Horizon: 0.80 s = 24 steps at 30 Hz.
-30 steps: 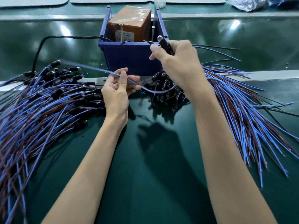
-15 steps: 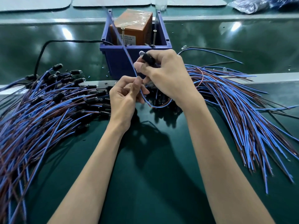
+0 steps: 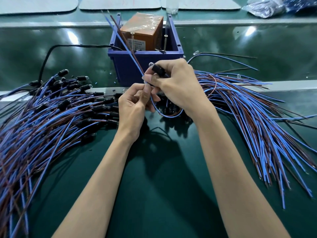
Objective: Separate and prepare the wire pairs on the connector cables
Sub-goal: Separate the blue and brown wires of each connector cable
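Loose wire ends swung up, hands drawn close together

A second ago the blue and brown wire pair point(image 3: 127, 48) trailed leftward over the green desk point(image 3: 163, 169); now its free ends stand above the blue plastic bin point(image 3: 123, 71). The right hand point(image 3: 176, 86) grips the black cylindrical connector point(image 3: 158, 71), and the left hand point(image 3: 133, 103) pinches the pair just below it, likely ready to part the two wires.

Your passage: bare green mat point(image 3: 163, 194) between left cable pile point(image 3: 42, 121) and right cable pile point(image 3: 257, 126); blue bin point(image 3: 123, 71) blocks ahead.
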Each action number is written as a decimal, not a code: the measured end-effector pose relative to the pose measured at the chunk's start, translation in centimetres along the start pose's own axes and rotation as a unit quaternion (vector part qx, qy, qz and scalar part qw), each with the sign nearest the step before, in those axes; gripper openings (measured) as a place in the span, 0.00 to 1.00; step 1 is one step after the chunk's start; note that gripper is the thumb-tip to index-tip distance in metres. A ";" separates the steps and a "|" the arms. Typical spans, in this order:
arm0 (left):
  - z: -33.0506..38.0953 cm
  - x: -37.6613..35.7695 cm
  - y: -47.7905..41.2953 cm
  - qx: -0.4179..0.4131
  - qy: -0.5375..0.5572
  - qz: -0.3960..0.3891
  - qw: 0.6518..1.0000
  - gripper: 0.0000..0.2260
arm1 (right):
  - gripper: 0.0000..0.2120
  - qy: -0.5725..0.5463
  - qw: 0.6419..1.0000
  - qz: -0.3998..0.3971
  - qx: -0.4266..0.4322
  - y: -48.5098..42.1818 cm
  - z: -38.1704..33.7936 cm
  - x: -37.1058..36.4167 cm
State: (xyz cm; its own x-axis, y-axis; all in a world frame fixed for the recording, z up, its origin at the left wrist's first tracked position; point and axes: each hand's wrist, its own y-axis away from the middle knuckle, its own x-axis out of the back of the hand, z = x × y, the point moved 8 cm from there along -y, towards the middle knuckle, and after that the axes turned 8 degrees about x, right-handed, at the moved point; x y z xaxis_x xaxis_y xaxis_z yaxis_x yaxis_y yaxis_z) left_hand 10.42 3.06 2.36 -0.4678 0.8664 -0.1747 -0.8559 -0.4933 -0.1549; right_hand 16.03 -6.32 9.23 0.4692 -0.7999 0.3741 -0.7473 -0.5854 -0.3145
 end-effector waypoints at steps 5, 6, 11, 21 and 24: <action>-0.5 1.5 -0.3 0.017 0.031 0.079 0.996 0.10 | 0.09 -0.028 0.998 0.041 -0.042 -0.1 0.7 0.5; -0.6 1.9 -0.4 0.022 0.040 0.095 0.994 0.11 | 0.09 -0.035 0.996 0.049 -0.058 -0.2 1.0 0.6; -1.1 2.2 -0.5 0.050 0.047 0.129 0.989 0.12 | 0.06 -0.004 0.993 0.055 -0.103 -0.2 2.2 1.1; -1.5 1.8 -0.3 0.080 0.034 0.115 0.990 0.15 | 0.15 0.057 0.988 0.074 -0.125 0.2 2.7 1.6; -1.6 1.6 -0.4 0.082 0.042 0.109 0.990 0.18 | 0.14 0.067 0.988 0.056 -0.124 0.2 2.7 1.3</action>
State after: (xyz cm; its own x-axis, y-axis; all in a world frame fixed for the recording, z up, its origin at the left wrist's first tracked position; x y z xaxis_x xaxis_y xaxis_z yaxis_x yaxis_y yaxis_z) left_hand 10.33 4.53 0.56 -0.6320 0.7273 -0.2676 -0.7636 -0.6433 0.0551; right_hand 17.75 -7.79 7.29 0.3230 -0.8239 0.4657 -0.8911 -0.4305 -0.1437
